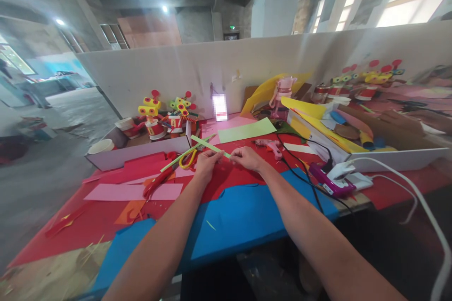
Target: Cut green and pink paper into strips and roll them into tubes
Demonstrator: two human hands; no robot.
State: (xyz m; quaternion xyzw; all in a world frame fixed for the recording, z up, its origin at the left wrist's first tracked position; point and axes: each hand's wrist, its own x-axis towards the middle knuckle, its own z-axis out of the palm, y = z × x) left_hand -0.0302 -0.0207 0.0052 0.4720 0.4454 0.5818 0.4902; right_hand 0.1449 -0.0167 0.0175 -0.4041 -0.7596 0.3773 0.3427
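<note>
A narrow light green paper strip (pixel 205 143) spans both hands over the red paper, its free end slanting up to the left. My left hand (pixel 209 162) pinches it partway along. With closed fingertips, my right hand (pixel 247 157) grips the strip's right end. Just left of my left hand lie yellow-handled scissors (pixel 187 160) and a second thin green strip (pixel 173 162). Behind the hands rests a light green paper sheet (pixel 247 130). To the right of my right hand is a pink glue gun (pixel 270 146).
Blue paper (pixel 243 211) covers the table's front. Pink strips (pixel 109 192) and a red-handled tool (pixel 157 183) lie left. Robot-like paper figures (pixel 151 117) stand in a shallow box. At right are a purple power strip (pixel 330 181) with cables and a white box (pixel 395 157) of materials.
</note>
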